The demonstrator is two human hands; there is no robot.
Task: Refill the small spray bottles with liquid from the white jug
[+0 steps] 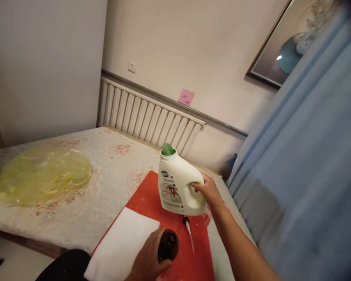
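My right hand [207, 191] grips the handle of a white detergent jug [177, 183], held a little above a red mat [146, 197]. The jug's cap is off and a green pour spout [167, 149] shows at its top. My left hand [149, 259] is closed around a small dark brown bottle [167, 245] at the mat's near end. A pump tube with a black head [188, 228] lies on the mat between the two hands. A folded white cloth [121, 244] lies on the mat beside my left hand.
The mat sits on a table under a floral cloth [105, 187]. A crumpled yellow plastic bag [38, 177] with a green cap lies at the left. A white radiator [146, 117] lines the wall behind. A blue curtain [310, 175] hangs at the right.
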